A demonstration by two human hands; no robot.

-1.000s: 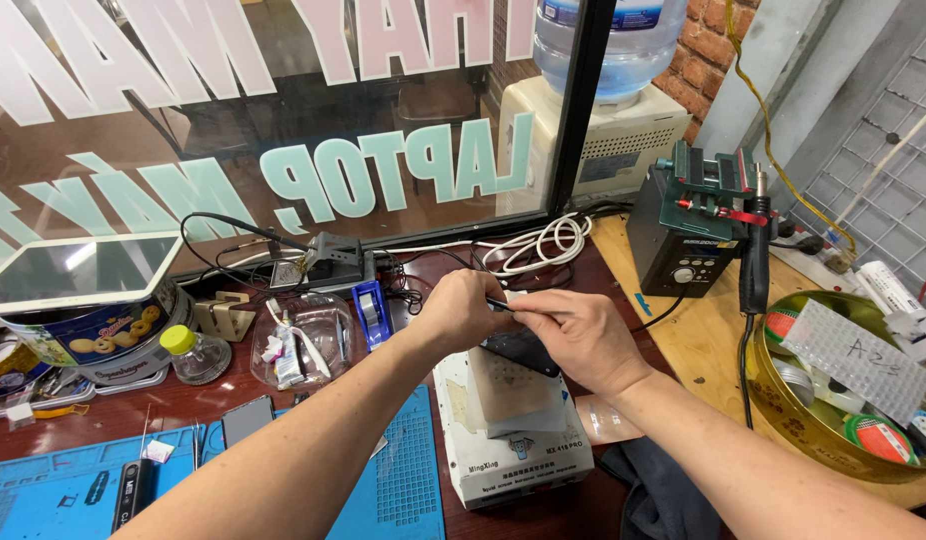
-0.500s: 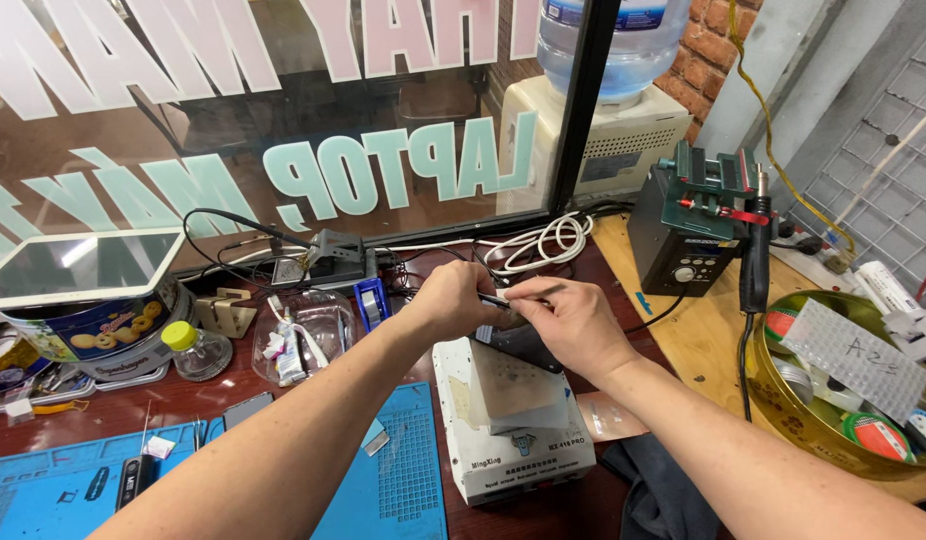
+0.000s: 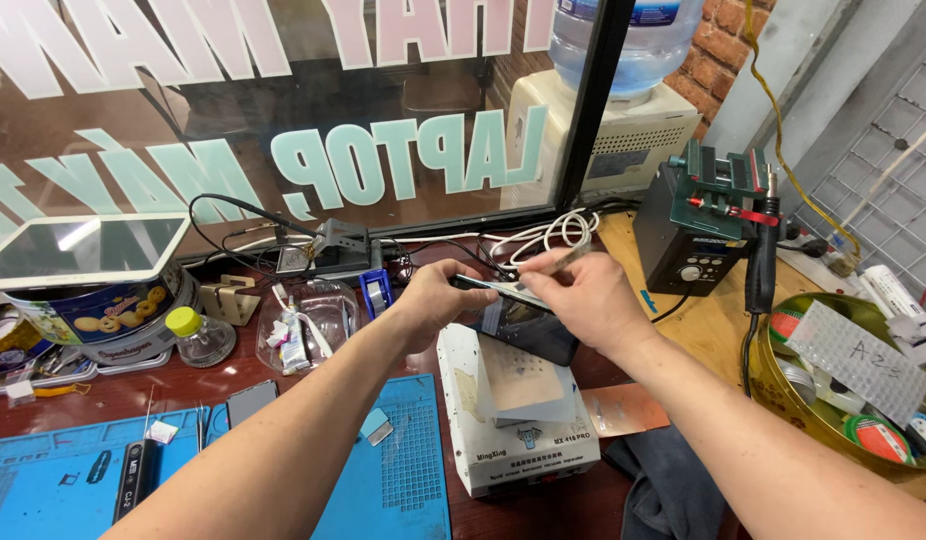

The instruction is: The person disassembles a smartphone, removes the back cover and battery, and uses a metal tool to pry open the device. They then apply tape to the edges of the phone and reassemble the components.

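The left hand (image 3: 433,300) grips one end of a dark phone (image 3: 523,322), fingers pressed round its edge, and the right hand (image 3: 578,295) steadies the other end while pinching thin tweezers (image 3: 553,262) whose tip reaches the phone's upper edge. The phone is held tilted just above a white box (image 3: 518,430), which sits on the dark red table (image 3: 133,390) beside the right edge of a blue mat (image 3: 403,470). Behind the hands, along the table's back edge by the window, lie coiled white cables (image 3: 548,238), with a black soldering station (image 3: 698,240) to the right and a clear dish (image 3: 308,322) to the left.
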